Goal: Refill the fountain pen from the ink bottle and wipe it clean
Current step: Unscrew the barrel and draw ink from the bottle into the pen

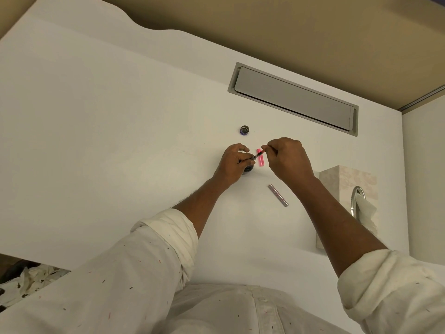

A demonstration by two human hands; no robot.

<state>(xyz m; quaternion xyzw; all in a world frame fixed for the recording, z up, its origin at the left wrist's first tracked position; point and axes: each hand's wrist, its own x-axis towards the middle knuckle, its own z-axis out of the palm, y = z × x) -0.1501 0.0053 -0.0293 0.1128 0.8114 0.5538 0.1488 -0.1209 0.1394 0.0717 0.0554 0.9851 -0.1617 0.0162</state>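
Note:
My left hand [232, 162] pinches the dark front section of the fountain pen [257, 155] just above the ink bottle [248, 169], which it largely hides. My right hand [286, 156] pinches the far end of that pen part between thumb and finger. The pink pen barrel [260, 160] lies on the white desk [108, 141] between the hands. The bottle's round cap [244, 130] sits farther back. A silvery pen cap [278, 195] lies nearer me, under my right forearm.
A beige tissue box [346, 189] with a tissue sticking out stands at the right. A grey cable flap [293, 97] is set into the desk at the back. Crumpled stained tissues [26, 283] lie below the desk's front-left edge.

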